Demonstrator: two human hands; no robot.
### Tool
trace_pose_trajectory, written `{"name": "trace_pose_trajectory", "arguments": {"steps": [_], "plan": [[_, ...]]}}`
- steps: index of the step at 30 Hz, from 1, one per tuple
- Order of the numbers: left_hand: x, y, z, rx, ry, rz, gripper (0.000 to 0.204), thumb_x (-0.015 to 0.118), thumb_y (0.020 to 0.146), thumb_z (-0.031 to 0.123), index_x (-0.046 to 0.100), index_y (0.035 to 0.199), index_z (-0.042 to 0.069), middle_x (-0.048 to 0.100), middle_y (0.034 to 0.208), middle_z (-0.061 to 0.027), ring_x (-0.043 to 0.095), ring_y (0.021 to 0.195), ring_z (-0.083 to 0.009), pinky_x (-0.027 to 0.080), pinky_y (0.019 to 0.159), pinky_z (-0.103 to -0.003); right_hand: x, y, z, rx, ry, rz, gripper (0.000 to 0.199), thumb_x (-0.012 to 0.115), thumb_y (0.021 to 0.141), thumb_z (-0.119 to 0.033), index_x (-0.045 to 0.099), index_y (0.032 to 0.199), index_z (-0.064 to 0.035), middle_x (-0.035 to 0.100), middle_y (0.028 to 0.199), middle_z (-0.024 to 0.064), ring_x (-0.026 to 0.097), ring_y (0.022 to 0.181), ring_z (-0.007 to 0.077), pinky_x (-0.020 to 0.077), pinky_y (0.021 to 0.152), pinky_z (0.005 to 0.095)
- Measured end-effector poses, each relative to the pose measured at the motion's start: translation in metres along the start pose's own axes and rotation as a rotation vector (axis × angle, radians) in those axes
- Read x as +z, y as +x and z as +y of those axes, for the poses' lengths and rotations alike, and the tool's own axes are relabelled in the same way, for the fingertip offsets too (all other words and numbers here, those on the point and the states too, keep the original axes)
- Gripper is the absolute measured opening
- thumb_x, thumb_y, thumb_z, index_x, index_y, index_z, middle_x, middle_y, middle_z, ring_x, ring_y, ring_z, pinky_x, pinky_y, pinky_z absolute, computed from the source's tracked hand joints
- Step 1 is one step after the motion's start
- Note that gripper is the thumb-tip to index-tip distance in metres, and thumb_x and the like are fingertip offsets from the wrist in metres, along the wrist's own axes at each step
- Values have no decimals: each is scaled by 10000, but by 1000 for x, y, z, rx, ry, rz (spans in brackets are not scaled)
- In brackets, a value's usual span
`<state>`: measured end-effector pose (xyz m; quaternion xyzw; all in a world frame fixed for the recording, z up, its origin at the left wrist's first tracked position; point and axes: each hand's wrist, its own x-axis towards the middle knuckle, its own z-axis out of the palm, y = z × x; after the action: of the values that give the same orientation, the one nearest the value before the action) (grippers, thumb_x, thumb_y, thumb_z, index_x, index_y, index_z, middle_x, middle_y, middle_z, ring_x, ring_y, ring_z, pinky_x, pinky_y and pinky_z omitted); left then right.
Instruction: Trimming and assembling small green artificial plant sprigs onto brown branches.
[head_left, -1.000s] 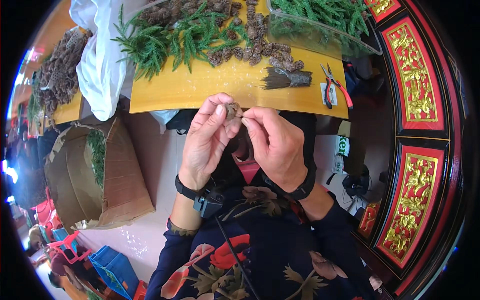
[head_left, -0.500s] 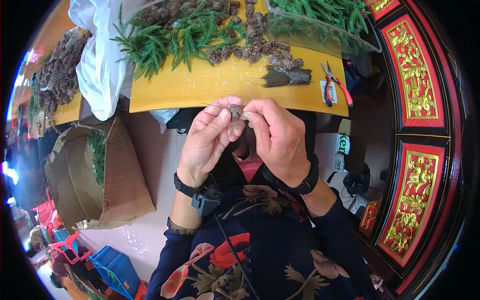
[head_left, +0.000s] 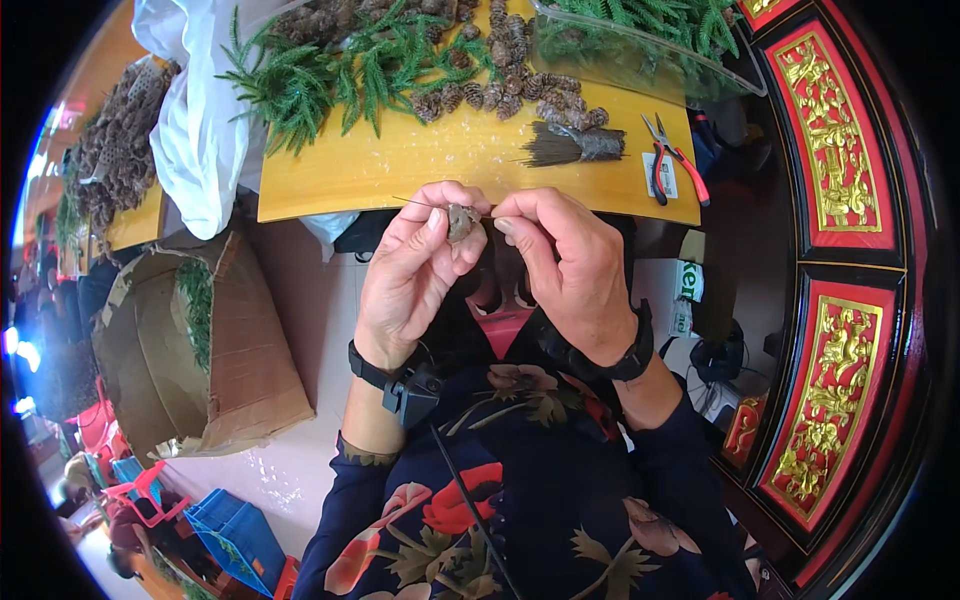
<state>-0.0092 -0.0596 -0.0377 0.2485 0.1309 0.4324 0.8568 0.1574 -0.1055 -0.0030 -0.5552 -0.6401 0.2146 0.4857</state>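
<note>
A small brown cone [head_left: 462, 224] is held at the near edge of the yellow table [head_left: 350, 180], in view overlapping the line of that edge; its height relative to the tabletop cannot be told. It is gripped between the thumb and bent fingers of the left hand [head_left: 403, 265], whose wrist is set back from the table on the wearer's side. The cone's own long axis is too small and too covered by fingers to be read.

The axis that matters is that of the thin wire [head_left: 412, 203], which is laid roughly along the table's near edge. Its free end is shown to the left of the cone, over the tabletop in view. On the right side, a short dark stretch is seen between the cone and the right hand [head_left: 575, 260], by whose thumb and forefinger tips it appears to be pinched. Whether the wire is passed through the cone or behind it is hidden by the left fingers.

The cone is thus enclosed by the left hand, while the right is placed just beside it, nearer the table's right end. On the table's right part, a wire bundle [head_left: 572, 146] and red-handled pliers [head_left: 668, 165] are left untouched.
</note>
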Motion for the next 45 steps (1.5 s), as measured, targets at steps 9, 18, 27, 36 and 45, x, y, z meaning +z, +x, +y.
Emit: {"name": "trace_pose_trajectory", "arguments": {"steps": [9,18,27,36,45], "plan": [[-7,1,-3,-27,-2,-50,252,529,1002,167,540,1189,-1,553,1132,-128,494,769,-151,429,679,-244,-5,3,10,-16,30,-36,73,651,873,16,639,943,-1,647,777,83,634,685,172,487,629,266],[-3,-1,1,-91,23,-123,236,549,991,196,566,1134,9,616,1086,-183,486,708,-135,423,645,-238,-24,19,12,-234,-47,-103,92,682,838,25,638,915,0,629,789,90,604,691,195,460,628,284],[4,-3,4,-72,67,-1,128,556,958,115,599,1027,16,660,989,-192,454,643,-82,377,573,-197,-32,18,1,-24,3,-64,99,696,830,8,652,917,-3,637,828,70,592,714,186,453,655,278],[9,-11,7,19,265,155,69,615,903,26,630,969,12,684,899,-126,416,585,-42,328,527,-184,0,22,-10,-99,63,-47,125,709,847,-74,664,939,-3,642,965,101,611,925,205,459,800,298],[21,-13,10,0,445,228,50,610,893,72,594,933,48,647,857,-97,416,570,-52,328,522,-182,15,5,-2,293,516,55,130,668,914,-77,648,1012,6,646,1013,75,588,971,128,468,841,272]]}}
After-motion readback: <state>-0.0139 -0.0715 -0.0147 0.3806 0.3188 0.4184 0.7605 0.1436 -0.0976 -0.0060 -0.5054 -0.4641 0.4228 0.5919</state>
